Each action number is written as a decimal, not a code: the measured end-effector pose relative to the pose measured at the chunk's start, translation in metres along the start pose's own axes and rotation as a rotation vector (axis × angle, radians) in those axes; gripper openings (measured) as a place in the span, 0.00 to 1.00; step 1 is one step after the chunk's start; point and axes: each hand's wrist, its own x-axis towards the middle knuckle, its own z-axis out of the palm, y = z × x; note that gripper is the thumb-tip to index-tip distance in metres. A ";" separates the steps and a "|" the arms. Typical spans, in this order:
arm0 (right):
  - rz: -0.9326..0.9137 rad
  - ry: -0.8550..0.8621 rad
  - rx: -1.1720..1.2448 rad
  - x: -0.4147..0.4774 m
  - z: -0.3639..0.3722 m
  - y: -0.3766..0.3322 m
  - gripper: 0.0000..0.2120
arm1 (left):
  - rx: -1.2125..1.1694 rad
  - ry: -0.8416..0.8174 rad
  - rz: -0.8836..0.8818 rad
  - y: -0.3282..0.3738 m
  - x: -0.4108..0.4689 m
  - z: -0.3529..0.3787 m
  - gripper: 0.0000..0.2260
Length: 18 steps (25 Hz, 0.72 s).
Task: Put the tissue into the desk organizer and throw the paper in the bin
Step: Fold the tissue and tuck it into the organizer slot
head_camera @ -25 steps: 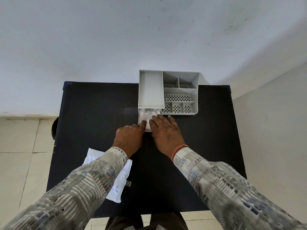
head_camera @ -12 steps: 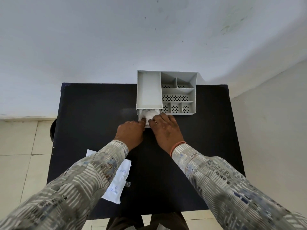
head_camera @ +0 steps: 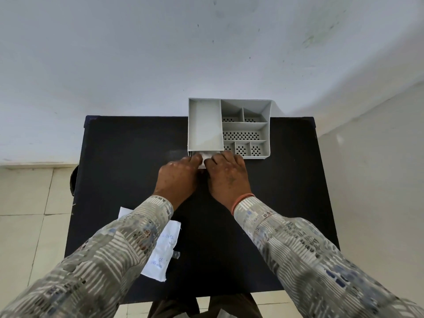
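Seen from above, a black table [head_camera: 128, 157] stands against a pale wall; a grey desk organizer [head_camera: 229, 127] sits at its far edge, with one long plain compartment on the left and several smaller perforated ones on the right. Both hands rest palm-down, side by side, at the organizer's near left corner; the left hand [head_camera: 177, 177] and the right hand [head_camera: 228, 177] have their fingertips pressed onto a white tissue [head_camera: 204, 157], fingers flat rather than pinching. The tissue lies at the low opening beneath the long compartment; only a small strip shows between the hands, so how far inside it sits is hard to tell. A white printed paper [head_camera: 161, 253] lies on the near left part of the table, partly under the left sleeve [head_camera: 110, 255]; a dark round object [head_camera: 73, 180], possibly a bin, shows beside the table's left edge.
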 end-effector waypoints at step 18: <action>0.080 -0.119 0.160 -0.002 0.013 -0.003 0.24 | -0.214 -0.116 -0.077 -0.001 0.004 -0.009 0.22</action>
